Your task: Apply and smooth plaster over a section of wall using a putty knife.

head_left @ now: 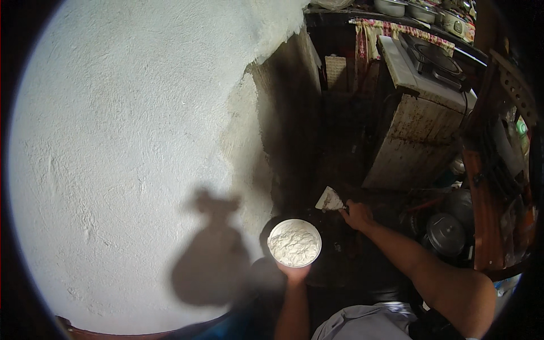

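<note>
In the head view, a round container (294, 242) filled with white, thick paste is held up from below by the left hand (294, 272). The fingers of this hand are closed around its base, so that the open top stays level and the paste is kept inside. The surface of the paste is rough and lumpy, with small peaks, and the rim of the container is thin and pale.

A putty knife (330, 200) is gripped by the right hand (356, 215), with the fingers clamped on its handle. The blade is flat, wide and roughly trapezoid, and it is smeared with the same white material. It is held just above and to the right of the container, near to it but not touching, probably so that paste can be taken easily.

To the left, a large wall (124, 147) is seen, coated in white plaster with a grainy, slightly uneven texture. Near its right edge a bare patch (243, 136) of beige, rougher material is left uncovered. The shadow (212, 260) of the container and hand is thrown on the white coat.

To the right, in the dark part, a worn white cabinet (413, 141) is standing, with a stove (436, 59) on top. Lower, some dark round pots (446, 233) are kept on the floor.
</note>
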Available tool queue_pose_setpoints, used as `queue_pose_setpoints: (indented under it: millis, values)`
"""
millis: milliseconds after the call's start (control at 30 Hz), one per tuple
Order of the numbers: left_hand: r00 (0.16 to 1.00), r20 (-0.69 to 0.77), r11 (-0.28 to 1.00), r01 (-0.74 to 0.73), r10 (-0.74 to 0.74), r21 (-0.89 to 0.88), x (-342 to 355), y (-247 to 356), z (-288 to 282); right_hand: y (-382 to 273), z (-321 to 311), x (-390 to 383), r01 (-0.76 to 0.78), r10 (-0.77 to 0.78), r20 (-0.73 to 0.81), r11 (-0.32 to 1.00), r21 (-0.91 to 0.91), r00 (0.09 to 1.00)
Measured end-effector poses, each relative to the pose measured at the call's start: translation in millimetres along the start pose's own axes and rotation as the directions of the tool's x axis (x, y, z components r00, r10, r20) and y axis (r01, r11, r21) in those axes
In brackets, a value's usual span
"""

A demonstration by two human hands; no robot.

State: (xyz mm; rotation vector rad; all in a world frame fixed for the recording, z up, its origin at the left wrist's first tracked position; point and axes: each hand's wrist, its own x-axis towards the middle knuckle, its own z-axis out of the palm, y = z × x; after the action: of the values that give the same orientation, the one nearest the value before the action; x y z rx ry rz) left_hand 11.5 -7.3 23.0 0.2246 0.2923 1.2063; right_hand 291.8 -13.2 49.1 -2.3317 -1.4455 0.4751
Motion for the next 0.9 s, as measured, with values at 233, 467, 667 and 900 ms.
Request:
queue_pose_setpoints:
  millis: [233, 467, 667, 900]
  values:
    - [1.0, 0.014, 0.999, 0.022, -0.022, -0.045, -1.7, 1.8, -2.9, 8.7, 10.3, 6.5, 0.024, -0.016, -0.079, 0.995, 0.094, 0.997]
    - [0.998, 0.007, 0.997, -0.062, 0.062, 0.036, 2.3, -6.2, -10.1, -39.4, -19.7, 76.3, 0.306, -0.097, -0.417, 0.828, 0.47, 0.904]
    - [0.997, -0.057, 0.991, -0.036, 0.044, 0.132, 4.4, -3.9, -30.5, -164.5, -98.1, 208.0, 0.59, -0.271, -0.582, 0.654, 0.473, 0.767]
    - [0.988, -0.152, 0.997, -0.004, 0.016, 0.079, 0.2, 5.2, -40.8, -227.9, -140.2, 271.7, 0.697, -0.296, -0.682, 0.57, 0.436, 0.669]
